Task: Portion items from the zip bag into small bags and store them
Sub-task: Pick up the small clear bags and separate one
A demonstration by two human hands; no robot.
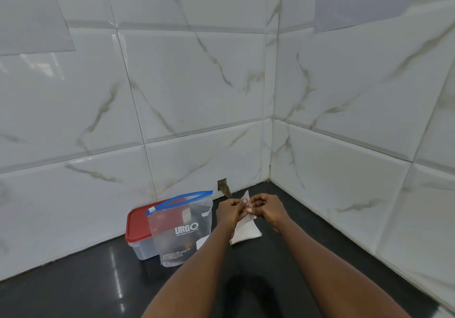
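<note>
Black glossy tabletop carries a thin stack of small bags near the corner of the white tiled walls. Both hands pinch the stack's upper end with curled fingers, the left hand from 9 o'clock and the right hand from 3 o'clock. At 9 o'clock from the hands the zip bag stands upright with its blue mouth open, just in front of a clear box with a red lid.

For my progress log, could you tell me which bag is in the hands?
The small bag, pinched between left hand and right hand; the URGO zip bag stands apart, unheld.
</note>
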